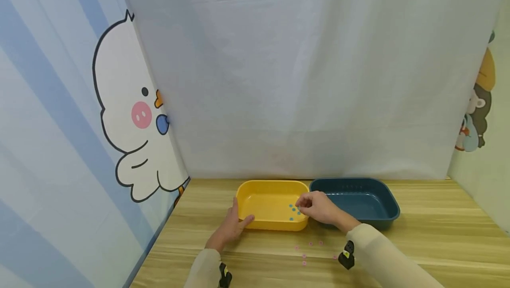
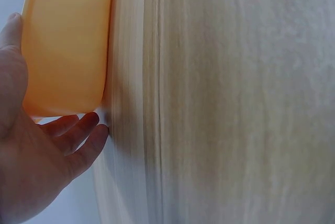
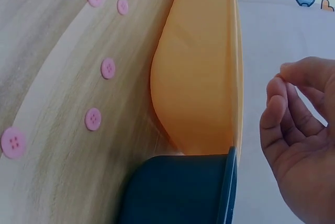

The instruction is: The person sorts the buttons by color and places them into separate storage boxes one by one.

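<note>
A yellow plastic basin stands on the wooden table, with several small blue buttons lying in its right part. My left hand holds the basin's near left corner, thumb at the front rim and fingers along the left end. In the left wrist view, those fingers bend round the basin's end. Above the basin's right side is my right hand, its thumb and index fingertips together. I cannot tell whether a button is between them. Several pink buttons lie on the table in front.
A dark blue basin stands right beside the yellow one, under my right wrist. Behind both basins a pale curtain hangs at the table's back edge. Printed cloth closes off the left side.
</note>
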`<state>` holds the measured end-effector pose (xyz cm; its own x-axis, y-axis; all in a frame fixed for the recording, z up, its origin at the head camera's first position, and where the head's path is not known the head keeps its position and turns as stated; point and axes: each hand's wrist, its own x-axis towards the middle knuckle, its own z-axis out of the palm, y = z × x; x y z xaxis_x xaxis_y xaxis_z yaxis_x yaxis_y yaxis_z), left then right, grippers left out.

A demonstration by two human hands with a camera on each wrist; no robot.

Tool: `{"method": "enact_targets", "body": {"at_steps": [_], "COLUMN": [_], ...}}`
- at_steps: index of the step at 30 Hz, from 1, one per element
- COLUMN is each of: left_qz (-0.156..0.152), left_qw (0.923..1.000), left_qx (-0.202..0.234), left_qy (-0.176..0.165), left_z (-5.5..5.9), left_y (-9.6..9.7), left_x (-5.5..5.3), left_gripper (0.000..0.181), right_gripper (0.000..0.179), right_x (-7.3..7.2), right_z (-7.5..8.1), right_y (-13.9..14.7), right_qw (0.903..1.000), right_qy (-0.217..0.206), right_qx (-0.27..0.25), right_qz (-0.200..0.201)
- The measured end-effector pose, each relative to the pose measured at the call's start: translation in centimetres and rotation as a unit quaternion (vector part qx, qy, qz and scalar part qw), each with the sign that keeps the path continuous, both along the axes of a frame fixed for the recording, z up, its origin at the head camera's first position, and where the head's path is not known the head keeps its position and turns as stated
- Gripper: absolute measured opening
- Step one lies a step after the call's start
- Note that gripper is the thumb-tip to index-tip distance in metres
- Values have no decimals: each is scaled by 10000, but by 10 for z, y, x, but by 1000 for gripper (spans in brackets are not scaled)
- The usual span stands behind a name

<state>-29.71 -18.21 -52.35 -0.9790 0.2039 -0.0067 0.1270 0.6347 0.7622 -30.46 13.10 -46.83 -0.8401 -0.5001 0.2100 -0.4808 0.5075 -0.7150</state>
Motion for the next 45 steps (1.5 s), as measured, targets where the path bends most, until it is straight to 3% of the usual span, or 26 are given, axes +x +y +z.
{"method": "enact_targets", "body": {"at_steps": [15, 26, 45], "left_qz": [17, 31, 42], "left_qw": [10000, 9999, 9999], "left_qx": [17, 13, -103], "left_qy": [-78, -168, 3], "left_z": [1, 2, 2], "left_y": [-1, 0, 1], "left_x": [-1, 1, 1], "left_gripper": [92, 94, 92], "right_gripper": [13, 16, 15], "right_x": [-12, -20, -32], "right_z": [3, 0, 2], "right_y": [-10, -14, -25], "right_qw": [9993, 9986, 9953], "right_qy": [-302, -516, -860], "right_qx": [90, 66, -27], "right_qz": [181, -40, -451]}}
